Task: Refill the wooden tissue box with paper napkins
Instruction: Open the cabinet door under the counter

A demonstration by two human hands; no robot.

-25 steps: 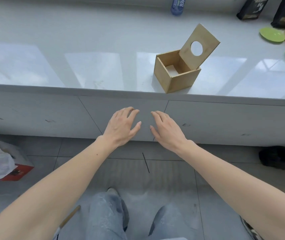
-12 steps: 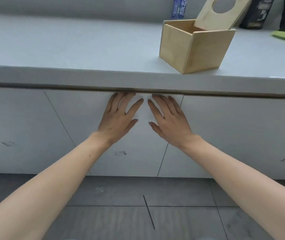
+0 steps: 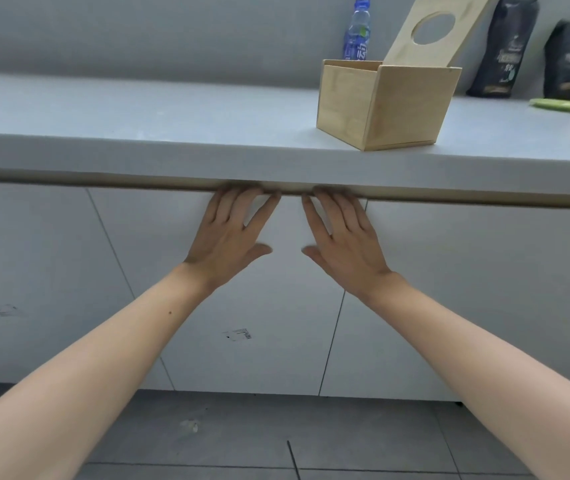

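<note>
The wooden tissue box (image 3: 385, 107) stands on the white counter (image 3: 138, 119), close to its front edge. Its lid (image 3: 432, 32), with a round hole, is tipped up behind it. I cannot see inside the box from this low angle. No napkins are in view. My left hand (image 3: 229, 233) and my right hand (image 3: 344, 237) lie flat on a white cabinet door (image 3: 259, 306) below the counter. Their fingertips reach into the gap under the counter's edge. Neither hand holds anything.
A water bottle (image 3: 358, 29) stands at the back of the counter. Two dark bags (image 3: 505, 46) stand to the right, with a green plate (image 3: 563, 105) in front of them. More white cabinet doors flank the one I touch. Grey floor tiles (image 3: 276, 438) lie below.
My view has dropped to counter height. Both hands have gone forward and up, from hanging in front of the cabinet to pressing on the door with fingertips under the counter's lip.
</note>
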